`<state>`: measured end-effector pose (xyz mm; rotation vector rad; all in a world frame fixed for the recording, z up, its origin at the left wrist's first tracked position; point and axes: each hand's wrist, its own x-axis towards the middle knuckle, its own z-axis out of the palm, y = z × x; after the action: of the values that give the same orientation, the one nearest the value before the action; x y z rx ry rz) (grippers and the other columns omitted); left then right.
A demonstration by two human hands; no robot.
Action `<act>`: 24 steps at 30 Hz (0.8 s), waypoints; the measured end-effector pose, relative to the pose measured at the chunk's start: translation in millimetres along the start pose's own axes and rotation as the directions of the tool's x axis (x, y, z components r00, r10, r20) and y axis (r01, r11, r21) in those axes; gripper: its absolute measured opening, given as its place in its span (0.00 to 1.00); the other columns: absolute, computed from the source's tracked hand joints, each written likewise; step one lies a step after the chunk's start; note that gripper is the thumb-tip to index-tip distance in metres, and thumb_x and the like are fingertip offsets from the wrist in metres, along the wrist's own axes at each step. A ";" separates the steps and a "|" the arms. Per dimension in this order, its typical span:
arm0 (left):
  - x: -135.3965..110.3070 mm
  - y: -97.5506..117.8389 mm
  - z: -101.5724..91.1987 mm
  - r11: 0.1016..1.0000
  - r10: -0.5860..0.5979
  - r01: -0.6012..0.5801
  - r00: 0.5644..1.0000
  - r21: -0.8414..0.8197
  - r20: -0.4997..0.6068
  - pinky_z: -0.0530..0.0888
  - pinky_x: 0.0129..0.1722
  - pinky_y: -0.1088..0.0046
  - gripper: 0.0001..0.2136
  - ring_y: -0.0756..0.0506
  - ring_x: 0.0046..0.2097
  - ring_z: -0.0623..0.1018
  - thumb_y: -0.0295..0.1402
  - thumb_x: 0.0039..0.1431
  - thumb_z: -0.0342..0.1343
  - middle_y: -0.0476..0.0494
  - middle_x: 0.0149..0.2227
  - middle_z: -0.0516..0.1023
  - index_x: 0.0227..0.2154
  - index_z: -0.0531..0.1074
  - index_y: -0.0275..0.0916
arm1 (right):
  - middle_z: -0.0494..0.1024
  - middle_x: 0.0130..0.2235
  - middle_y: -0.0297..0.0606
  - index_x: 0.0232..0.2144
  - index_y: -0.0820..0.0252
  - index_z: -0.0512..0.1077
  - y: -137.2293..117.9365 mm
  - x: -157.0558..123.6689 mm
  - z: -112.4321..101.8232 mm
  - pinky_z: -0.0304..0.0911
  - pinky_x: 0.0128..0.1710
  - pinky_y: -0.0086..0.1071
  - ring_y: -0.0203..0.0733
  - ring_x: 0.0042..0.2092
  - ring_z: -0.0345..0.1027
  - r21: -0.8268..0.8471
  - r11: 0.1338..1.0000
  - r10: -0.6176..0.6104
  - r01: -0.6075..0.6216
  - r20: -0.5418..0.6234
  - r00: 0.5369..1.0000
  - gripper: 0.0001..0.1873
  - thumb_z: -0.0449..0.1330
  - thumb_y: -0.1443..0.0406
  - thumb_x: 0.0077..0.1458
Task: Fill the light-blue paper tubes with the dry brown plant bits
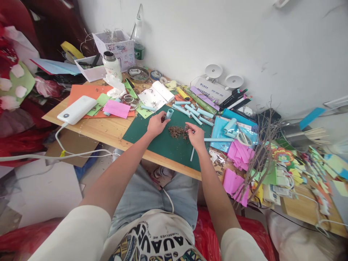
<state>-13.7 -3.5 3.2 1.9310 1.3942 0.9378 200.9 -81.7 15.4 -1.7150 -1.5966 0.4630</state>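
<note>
My left hand (156,124) is closed around a short light-blue paper tube (169,114), held upright with its open end facing up. To the right of it, a small heap of dry brown crumbled bits (176,132) lies on the green cutting mat (160,145). At the heap's right edge, my right hand (196,137) has its fingertips drawn together, with some brown bits at them. Several rolled light-blue paper tubes (194,115) lie behind the heap. A long thin blue tube (219,140) extends to the right of my right wrist.
A white power bank (76,110) with a cable sits on the left of the wooden table. Farther back are a white bottle (112,66), a metal dish (138,74) and a white lamp (213,71). Pink paper (240,155) and dry twigs (261,159) crowd the right side.
</note>
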 end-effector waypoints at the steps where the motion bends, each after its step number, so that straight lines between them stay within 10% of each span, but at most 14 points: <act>1: 0.1 -0.8 0.2 1.000 0.004 -0.004 1.000 -0.004 -0.001 0.72 0.38 0.71 0.09 0.45 0.36 0.78 0.39 0.57 0.57 0.47 0.36 0.81 0.38 0.72 0.44 | 0.79 0.42 0.40 0.48 0.59 0.75 1.5 -0.3 0.0 0.68 0.41 0.35 0.39 0.35 0.72 -0.002 1.000 0.005 -0.005 -0.003 1.000 0.23 0.48 0.68 0.53; 7: -0.5 -1.8 0.5 1.000 0.018 -0.019 1.000 -0.013 -0.006 0.72 0.38 0.72 0.09 0.45 0.36 0.78 0.39 0.57 0.56 0.47 0.36 0.80 0.38 0.72 0.43 | 0.74 0.49 0.45 0.47 0.59 0.75 3.3 -4.5 -1.7 0.68 0.44 0.39 0.40 0.33 0.70 -0.237 0.965 -0.075 0.110 0.155 0.985 0.23 0.62 0.63 0.46; 13: 0.0 -1.1 1.0 1.000 0.000 0.000 1.000 -0.019 0.001 0.72 0.39 0.71 0.09 0.45 0.37 0.78 0.39 0.57 0.57 0.46 0.36 0.81 0.39 0.72 0.44 | 0.75 0.32 0.38 0.31 0.59 0.77 -0.5 -3.4 1.4 0.66 0.40 0.36 0.40 0.32 0.69 -0.237 0.968 -0.051 0.078 0.116 0.992 0.11 0.54 0.71 0.50; 17: 0.1 -2.0 1.4 1.000 0.015 -0.015 1.000 -0.022 -0.007 0.72 0.38 0.71 0.09 0.45 0.36 0.78 0.39 0.57 0.57 0.46 0.35 0.80 0.39 0.72 0.43 | 0.75 0.31 0.36 0.31 0.59 0.76 -7.2 -2.9 -2.5 0.65 0.37 0.34 0.39 0.31 0.68 -0.147 0.989 -0.031 0.033 0.015 0.999 0.10 0.54 0.70 0.49; 24: -0.5 -1.4 0.3 1.000 0.023 -0.023 1.000 -0.012 0.000 0.72 0.38 0.72 0.09 0.45 0.36 0.78 0.39 0.58 0.57 0.46 0.36 0.81 0.39 0.72 0.43 | 0.75 0.40 0.41 0.41 0.59 0.77 -10.6 -3.4 -1.5 0.66 0.39 0.36 0.38 0.30 0.67 -0.270 0.959 -0.035 0.091 0.206 0.978 0.15 0.60 0.66 0.49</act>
<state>-14.3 -3.6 1.8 1.9415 1.3663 0.9550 194.0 -85.8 23.2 -1.8633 -1.9315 0.4031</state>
